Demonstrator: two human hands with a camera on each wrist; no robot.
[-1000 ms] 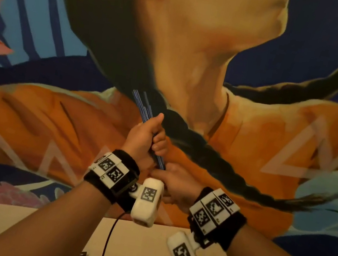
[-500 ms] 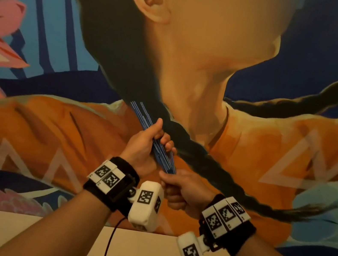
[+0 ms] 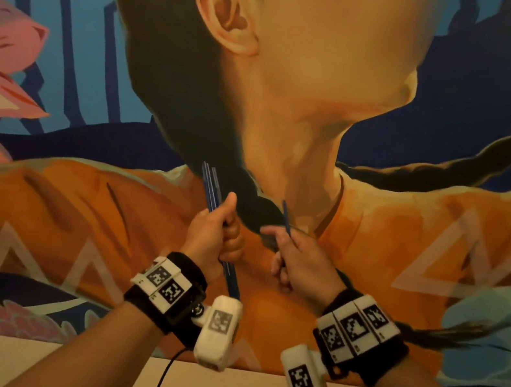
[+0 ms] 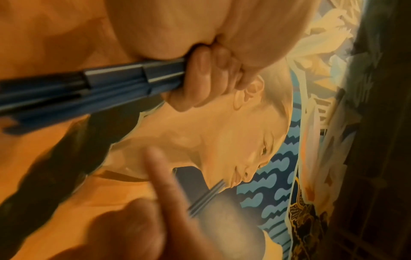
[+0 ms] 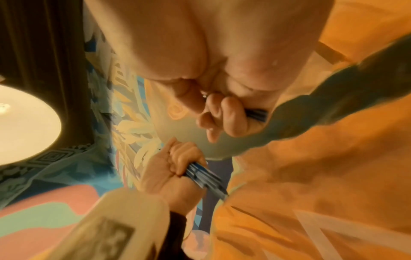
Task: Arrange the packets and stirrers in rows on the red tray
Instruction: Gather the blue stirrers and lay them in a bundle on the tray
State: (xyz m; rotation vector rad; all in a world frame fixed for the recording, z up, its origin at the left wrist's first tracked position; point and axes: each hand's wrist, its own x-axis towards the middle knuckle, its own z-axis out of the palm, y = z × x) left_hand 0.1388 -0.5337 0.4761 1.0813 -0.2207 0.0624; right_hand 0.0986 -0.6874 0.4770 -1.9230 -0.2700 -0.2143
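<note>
Nearest the camera, a pale surface (image 3: 79, 373) is showing along the bottom edge, with a black cable (image 3: 161, 378) trailing across it. Above it, both hands are raised in the air. The left hand (image 3: 212, 237) is clenching a bundle of blue stirrers (image 3: 211, 185), which is sticking out above and below the fist. Just beside it, the right hand (image 3: 299, 259) is pinching a single blue stirrer (image 3: 286, 219), apart from the bundle. Behind them, a painted mural (image 3: 410, 237) is filling the wall.

no readable text, only coded wrist markers (image 3: 165, 283)
</note>
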